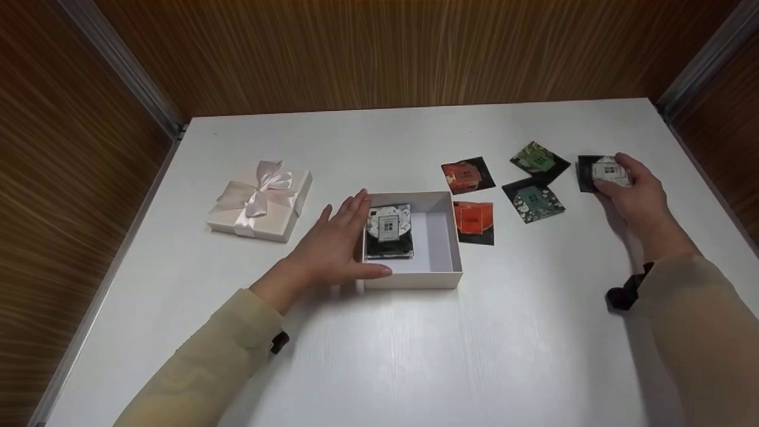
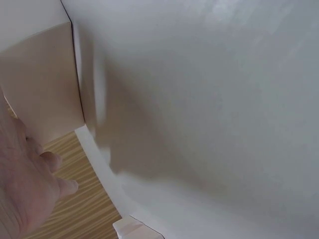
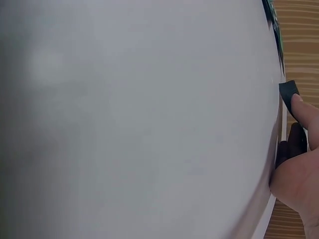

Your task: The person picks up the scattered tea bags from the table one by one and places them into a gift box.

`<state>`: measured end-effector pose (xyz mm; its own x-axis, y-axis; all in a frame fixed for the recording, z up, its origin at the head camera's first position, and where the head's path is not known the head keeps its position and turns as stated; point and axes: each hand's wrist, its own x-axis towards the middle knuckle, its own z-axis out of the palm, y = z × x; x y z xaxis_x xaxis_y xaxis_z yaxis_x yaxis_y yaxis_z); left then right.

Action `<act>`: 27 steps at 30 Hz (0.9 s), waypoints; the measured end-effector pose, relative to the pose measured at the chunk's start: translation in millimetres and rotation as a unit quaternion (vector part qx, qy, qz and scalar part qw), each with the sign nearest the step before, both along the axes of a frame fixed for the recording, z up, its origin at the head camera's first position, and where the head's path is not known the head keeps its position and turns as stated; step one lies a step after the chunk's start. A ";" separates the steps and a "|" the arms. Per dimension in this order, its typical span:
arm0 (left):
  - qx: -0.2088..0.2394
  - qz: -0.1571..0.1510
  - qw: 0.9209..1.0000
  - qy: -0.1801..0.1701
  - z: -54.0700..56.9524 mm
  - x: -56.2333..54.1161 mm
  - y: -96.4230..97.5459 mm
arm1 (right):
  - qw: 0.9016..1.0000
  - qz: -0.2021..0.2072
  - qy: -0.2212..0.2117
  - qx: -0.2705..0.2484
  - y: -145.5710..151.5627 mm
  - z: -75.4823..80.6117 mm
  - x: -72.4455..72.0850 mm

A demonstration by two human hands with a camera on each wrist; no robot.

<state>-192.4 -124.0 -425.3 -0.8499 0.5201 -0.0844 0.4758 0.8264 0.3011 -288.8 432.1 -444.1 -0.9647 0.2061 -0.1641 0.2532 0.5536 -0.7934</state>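
My left hand (image 1: 329, 249) rests against the left side of an open white box (image 1: 412, 281), its fingers stretched along the side toward the back corner and its thumb over the front rim. Inside the box, at the left, lies a small stack of black-and-white sachets (image 1: 389, 231). At the far right of the table, my right hand (image 1: 643, 198) pinches a black-and-white sachet (image 1: 608, 171) between thumb and fingers. In the right wrist view that sachet (image 3: 288, 93) shows edge-on, dark. Whether more than one is held, I cannot tell.
Two red-and-black sachets, one upper (image 1: 468, 175) and one lower (image 1: 474, 223), lie just right of the box. Further right are two green-and-black sachets (image 1: 541, 161). A pale lid with a pink ribbon bow (image 1: 261, 201) sits at left. Wood-grain panels (image 1: 415, 53) border the white table.
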 end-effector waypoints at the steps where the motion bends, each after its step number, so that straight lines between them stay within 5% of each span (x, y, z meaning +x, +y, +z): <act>1: 0.000 0.001 1.000 0.000 0.2 0.1 -0.1 | 1.000 -0.002 0.001 -0.010 0.6 0.0 0.1; 12: 0.006 0.000 1.000 -0.002 0.1 0.7 -0.7 | 0.994 -0.038 0.013 -0.105 5.0 8.9 9.4; 19: 0.005 -0.001 1.000 -0.001 0.2 0.4 -0.7 | 0.952 -0.078 0.045 -0.291 1.8 26.0 19.9; 27: 0.006 -0.002 1.000 -0.004 2.0 1.6 -1.2 | 0.953 -0.066 0.115 -0.272 -16.6 50.2 21.7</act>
<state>-190.8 -125.2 -423.3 -0.8472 0.5244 -0.0852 0.4762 0.8206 0.3159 -267.1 415.5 -394.0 -0.9598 0.2723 -0.0687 0.0773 0.0208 -0.9968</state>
